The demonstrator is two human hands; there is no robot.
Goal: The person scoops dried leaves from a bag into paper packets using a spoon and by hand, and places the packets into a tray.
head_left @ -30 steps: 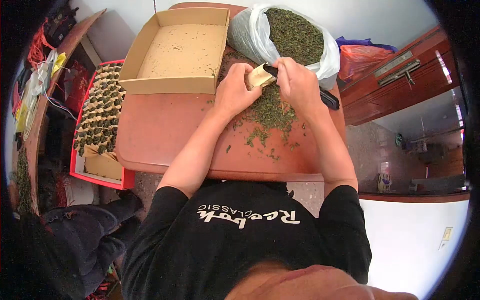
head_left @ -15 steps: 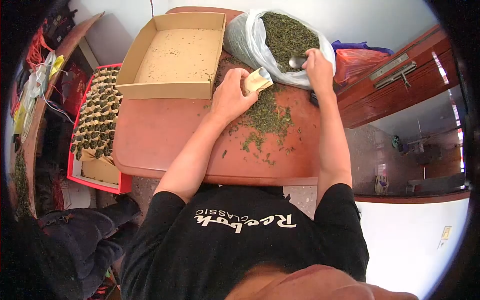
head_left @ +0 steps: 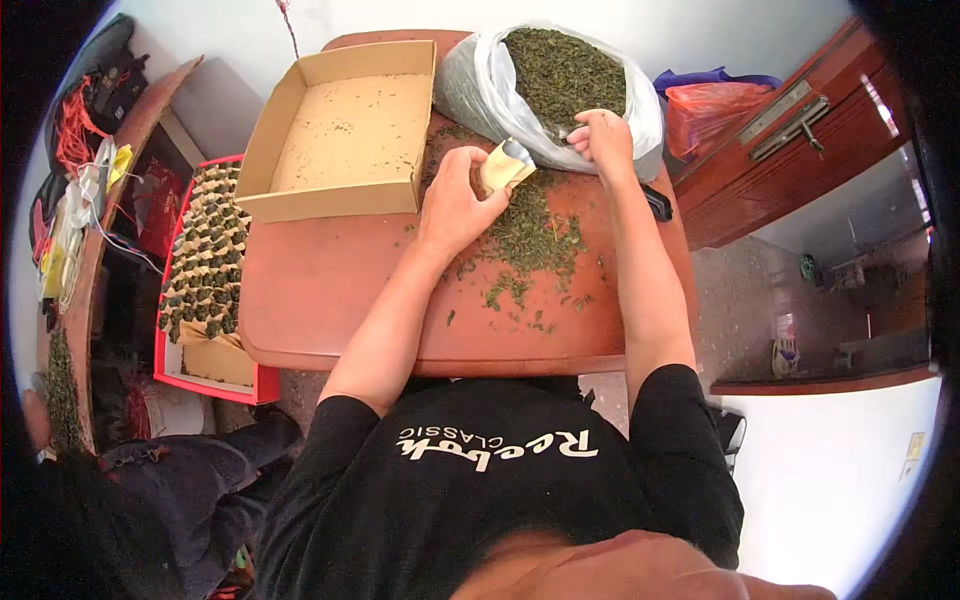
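My left hand (head_left: 462, 200) is wrapped round a pale yellow paper tube (head_left: 507, 168), whose shiny open end tilts up and to the right. My right hand (head_left: 606, 143) is closed at the front edge of a white plastic bag (head_left: 645, 140) full of dried green leaves (head_left: 565, 80). It grips a spoon, mostly hidden now, with a small grey part showing beside the fingers. Loose leaf bits (head_left: 535, 245) lie scattered on the red-brown table (head_left: 330, 290) below both hands.
An open cardboard box (head_left: 350, 135) with crumbs stands at the back left. Left of the table, a red box (head_left: 265, 383) holds rows of leaf-filled paper rolls. A black object (head_left: 657, 204) lies at the table's right edge. Another person's dark-clothed legs (head_left: 190, 490) show at lower left.
My right hand has gone from the tube's mouth to the bag, where the spoon dipped among the leaves. My left hand still holds the tube. The view has shifted slightly.
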